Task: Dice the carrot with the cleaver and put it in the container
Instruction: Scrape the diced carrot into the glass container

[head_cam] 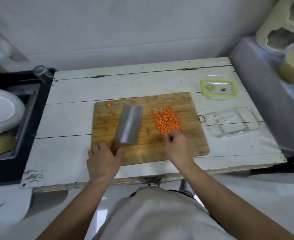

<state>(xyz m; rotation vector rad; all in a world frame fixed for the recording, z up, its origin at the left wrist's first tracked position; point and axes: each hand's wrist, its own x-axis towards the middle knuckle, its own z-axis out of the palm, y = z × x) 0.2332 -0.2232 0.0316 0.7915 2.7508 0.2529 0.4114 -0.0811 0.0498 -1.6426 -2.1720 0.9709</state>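
Observation:
A wooden cutting board [191, 146] lies on the white table. On its right half sits a pile of diced carrot [167, 121]. One small carrot end [109, 104] lies alone at the board's far left corner. The steel cleaver [128, 125] lies flat on the board's left half, blade pointing away from me. My left hand [103, 161] rests over its handle at the board's near edge. My right hand [178, 146] touches the near end of the carrot pile with pinched fingertips. The clear glass container [232, 122] stands to the right of the board.
The container's lid [219, 89] with a green rim lies behind it. A black sink [21, 118] with a white plate [2, 111] borders the table's left side, a glass [42, 73] at its corner. Plastic boxes [271, 94] crowd the right edge.

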